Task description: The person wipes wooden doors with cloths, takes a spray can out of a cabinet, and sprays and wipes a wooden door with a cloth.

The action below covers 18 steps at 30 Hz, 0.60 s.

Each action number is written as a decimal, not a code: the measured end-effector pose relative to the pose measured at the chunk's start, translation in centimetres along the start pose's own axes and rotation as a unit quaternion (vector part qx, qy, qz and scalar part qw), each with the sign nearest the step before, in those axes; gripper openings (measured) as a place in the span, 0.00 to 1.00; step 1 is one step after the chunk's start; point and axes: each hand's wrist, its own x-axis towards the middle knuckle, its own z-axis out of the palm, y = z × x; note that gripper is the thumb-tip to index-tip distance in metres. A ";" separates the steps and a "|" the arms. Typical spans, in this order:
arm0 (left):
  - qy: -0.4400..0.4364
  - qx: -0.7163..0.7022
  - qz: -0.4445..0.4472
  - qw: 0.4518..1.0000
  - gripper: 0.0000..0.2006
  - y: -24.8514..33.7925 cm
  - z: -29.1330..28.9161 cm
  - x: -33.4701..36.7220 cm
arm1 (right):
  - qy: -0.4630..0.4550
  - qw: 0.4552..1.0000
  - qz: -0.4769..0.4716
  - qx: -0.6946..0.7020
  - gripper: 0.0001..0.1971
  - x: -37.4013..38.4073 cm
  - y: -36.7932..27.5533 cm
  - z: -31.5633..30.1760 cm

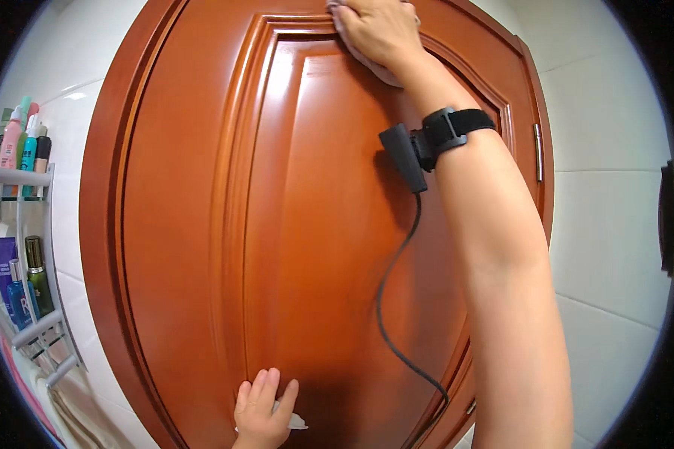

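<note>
A reddish-brown wooden door (329,224) with raised, curved panel moulding stands in front of me. At its upper part, my right hand (382,28) presses a pale pinkish-grey cloth (382,73) against the panel and moulding, its fingers closed over it. The top of that hand and cloth reaches the picture's upper edge. Low on the door, my left hand (265,410) is laid against the wood, fingers stretched out and thumb apart. Beside the thumb shows a small white piece (299,422), mostly hidden, whose kind I cannot make out.
My right wrist wears a black strap with a box-shaped device (404,157); its black cable (380,299) hangs before the door. At left, a wall rack (22,177) holds several bottles and tubes, with towels (79,408) below. A metal hinge (538,152) sits on the right edge.
</note>
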 end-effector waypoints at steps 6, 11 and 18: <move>0.006 0.012 0.002 1.000 0.18 0.1 0.0 -0.1 | -0.016 0.985 0.112 -0.129 0.13 -4.5 8.8 -2.0; 0.006 0.035 -0.010 0.999 0.17 0.3 0.1 -0.1 | -0.045 0.976 0.121 -0.173 0.21 -10.7 18.3 -4.2; 0.020 0.064 -0.049 0.997 0.14 0.0 2.5 -2.0 | -0.057 0.966 0.129 -0.217 0.19 -15.2 24.1 -6.2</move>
